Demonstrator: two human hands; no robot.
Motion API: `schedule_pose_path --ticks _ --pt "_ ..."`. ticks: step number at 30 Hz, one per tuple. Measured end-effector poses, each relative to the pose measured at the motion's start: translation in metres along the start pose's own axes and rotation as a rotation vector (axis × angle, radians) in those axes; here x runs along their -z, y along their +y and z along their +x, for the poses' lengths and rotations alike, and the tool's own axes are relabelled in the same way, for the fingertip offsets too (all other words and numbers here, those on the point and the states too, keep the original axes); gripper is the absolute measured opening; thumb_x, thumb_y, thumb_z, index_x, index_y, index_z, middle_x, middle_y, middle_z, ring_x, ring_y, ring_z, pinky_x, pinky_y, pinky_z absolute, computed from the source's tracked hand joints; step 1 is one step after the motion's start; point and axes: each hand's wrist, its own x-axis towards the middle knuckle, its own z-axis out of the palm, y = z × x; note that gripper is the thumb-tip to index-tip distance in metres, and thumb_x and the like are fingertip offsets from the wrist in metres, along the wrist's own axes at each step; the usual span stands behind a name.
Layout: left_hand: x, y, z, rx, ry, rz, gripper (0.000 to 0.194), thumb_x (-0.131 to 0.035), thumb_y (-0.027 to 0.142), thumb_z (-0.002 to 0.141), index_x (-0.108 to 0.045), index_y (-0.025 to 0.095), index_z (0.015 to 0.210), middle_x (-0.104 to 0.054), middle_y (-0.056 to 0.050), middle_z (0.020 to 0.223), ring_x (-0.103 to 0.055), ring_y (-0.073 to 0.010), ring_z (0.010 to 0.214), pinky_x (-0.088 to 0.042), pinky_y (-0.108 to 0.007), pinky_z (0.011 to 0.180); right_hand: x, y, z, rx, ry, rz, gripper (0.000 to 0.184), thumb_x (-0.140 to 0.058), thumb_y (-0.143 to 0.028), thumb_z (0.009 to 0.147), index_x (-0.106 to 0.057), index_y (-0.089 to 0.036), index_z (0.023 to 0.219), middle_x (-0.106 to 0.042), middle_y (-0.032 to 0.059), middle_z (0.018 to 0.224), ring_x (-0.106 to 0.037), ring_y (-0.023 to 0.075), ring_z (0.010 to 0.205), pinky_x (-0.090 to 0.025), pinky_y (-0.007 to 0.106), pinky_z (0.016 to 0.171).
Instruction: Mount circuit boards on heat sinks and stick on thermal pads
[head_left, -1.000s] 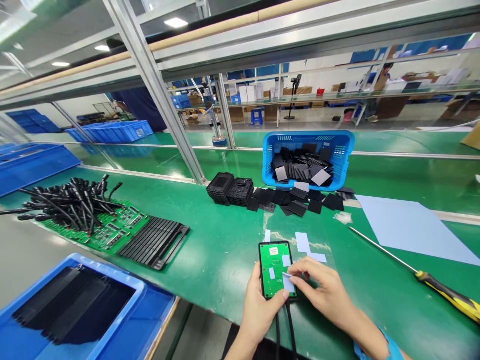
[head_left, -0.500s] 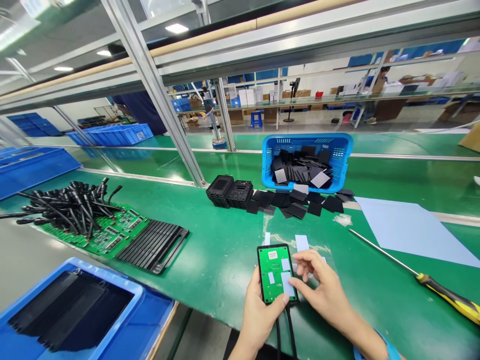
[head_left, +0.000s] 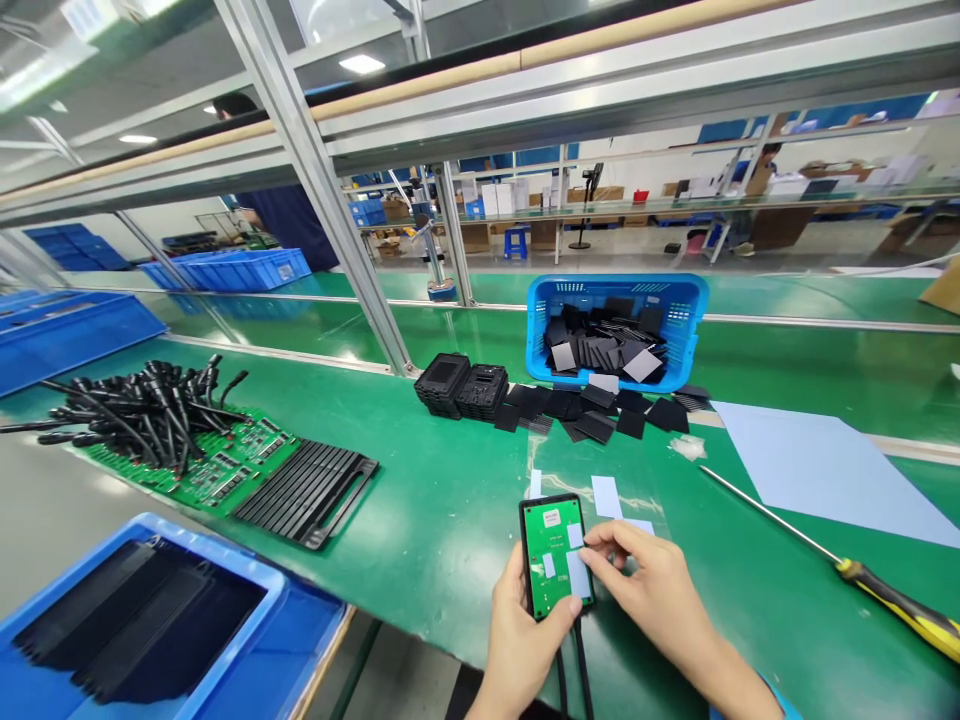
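My left hand [head_left: 525, 625] is wrapped round a black-framed device, its thumb pressing the lower right of the green circuit board [head_left: 547, 590] inside. Stuck on that board are a larger pale blue pad [head_left: 578, 575], a small pad [head_left: 575, 535] above it and another small pad [head_left: 548, 565] on the left. The fingers of my right hand [head_left: 645, 580] are pinched at the board's right edge, by the upper corner of the larger pad; what they hold, if anything, is hidden. Two black cables [head_left: 582, 665] hang from the device. Loose pale blue pads [head_left: 606, 496] lie just beyond.
A blue basket [head_left: 536, 340] of black plates stands behind, with more plates [head_left: 596, 425] before it. Stacked black housings [head_left: 442, 385] sit left of them. At right lie a screwdriver [head_left: 862, 575] and a pale blue sheet [head_left: 825, 460]. Cabled boards [head_left: 225, 470] lie left.
My right thumb and index finger have closed together at the board's right edge, where they were apart. The device has shifted slightly down and to the right in view.
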Motion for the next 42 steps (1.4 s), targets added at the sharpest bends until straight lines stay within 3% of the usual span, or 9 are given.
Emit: schedule_pose_path --ticks 12,16,21,30,37,42 --pt "-0.003 0.007 0.000 -0.011 -0.022 0.056 0.046 -0.074 0.016 0.072 -0.059 0.018 0.115 -0.074 -0.007 0.108 -0.068 -0.0226 0.095 -0.053 -0.030 0.084 -0.010 0.002 -0.001 -0.039 0.037 0.004 0.014 -0.053 -0.022 0.083 -0.063 -0.022 0.073 -0.067 -0.0019 0.066 -0.062 0.0135 0.056 -0.051 0.022 0.056" --pt "-0.004 0.008 0.000 0.000 0.038 0.068 0.048 -0.076 0.021 0.070 -0.060 0.018 0.114 -0.074 -0.007 0.106 -0.068 -0.0228 0.093 -0.053 -0.029 0.081 -0.009 0.006 -0.001 -0.102 0.010 0.075 0.015 -0.052 -0.024 0.081 -0.062 -0.022 0.070 -0.066 -0.0009 0.064 -0.062 0.0151 0.057 -0.052 0.025 0.057" --pt "-0.003 0.004 0.000 0.016 0.135 0.034 0.059 -0.080 0.030 0.065 -0.057 0.018 0.118 -0.073 -0.008 0.105 -0.068 -0.0222 0.091 -0.052 -0.029 0.081 -0.001 0.024 0.008 -0.217 0.036 0.142 0.019 -0.052 -0.033 0.079 -0.063 -0.018 0.082 -0.066 0.0023 0.067 -0.062 0.0163 0.059 -0.053 0.026 0.056" --pt "0.003 -0.008 0.003 -0.003 0.145 -0.026 0.066 -0.084 0.036 0.061 -0.055 0.016 0.118 -0.074 -0.011 0.105 -0.069 -0.0233 0.089 -0.053 -0.030 0.079 0.031 0.073 0.031 -0.289 0.126 -0.165 0.020 -0.051 -0.035 0.074 -0.066 -0.021 0.071 -0.067 0.0039 0.065 -0.060 0.0212 0.060 -0.047 0.033 0.061" --pt "0.005 -0.019 0.004 -0.004 0.221 -0.069 0.076 -0.088 0.037 0.052 -0.055 0.017 0.118 -0.074 -0.012 0.102 -0.071 -0.0258 0.087 -0.056 -0.032 0.077 0.031 0.078 0.029 -0.227 0.037 -0.256 0.026 -0.046 -0.030 0.077 -0.072 -0.022 0.076 -0.073 0.0061 0.081 -0.066 0.0254 0.077 -0.046 0.036 0.072" --pt "0.010 -0.027 0.006 -0.013 0.249 -0.035 0.081 -0.089 0.042 0.047 -0.056 0.017 0.116 -0.075 -0.012 0.100 -0.072 -0.0267 0.085 -0.056 -0.032 0.076 0.035 0.078 0.027 -0.240 0.059 -0.227 0.025 -0.045 -0.031 0.080 -0.068 -0.022 0.078 -0.071 0.0027 0.070 -0.064 0.0220 0.062 -0.046 0.033 0.062"
